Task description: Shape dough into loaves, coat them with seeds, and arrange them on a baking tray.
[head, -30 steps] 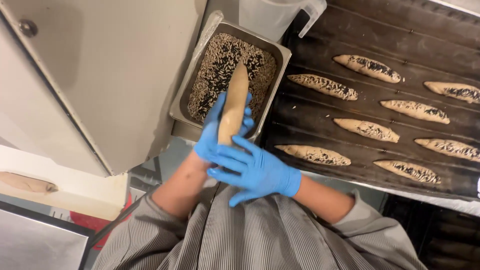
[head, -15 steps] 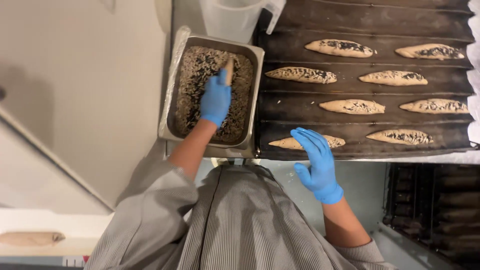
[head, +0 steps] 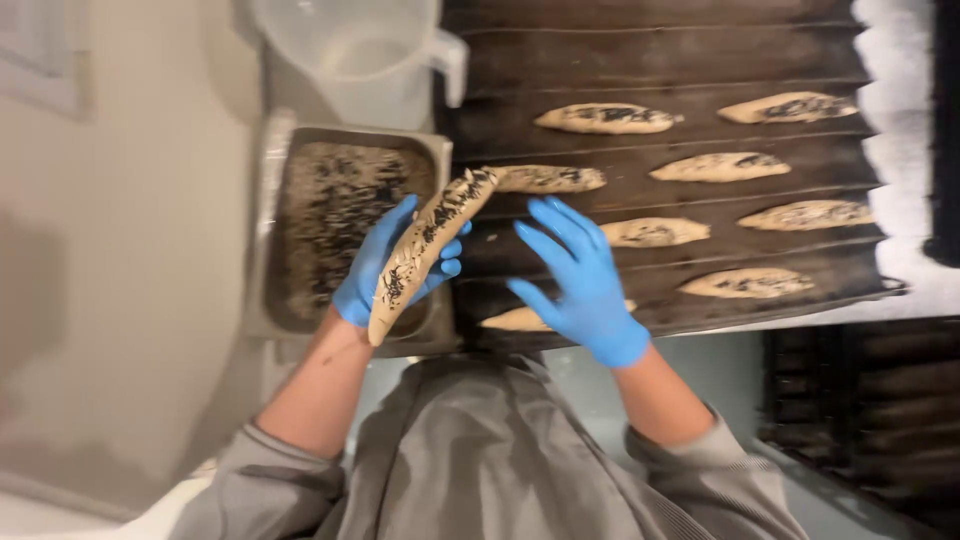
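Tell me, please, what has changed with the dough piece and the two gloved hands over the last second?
The left hand pressed the dough piece into the seed pan, then lifted it out, now seed-coated, towards the baking tray. The right hand let go, reached to the tray and now hovers open beside the dough. The seeded loaves on the tray stayed put.

Rectangular metal pan of dark seeds (head: 290, 180) at left; dark corrugated baking tray (head: 660, 60) just right of it, carrying pale seeded dough loaves (head: 605, 119) in rows; translucent plastic jug (head: 350, 50) behind the pan; long seeded dough piece (head: 425, 250) above the pan's right edge
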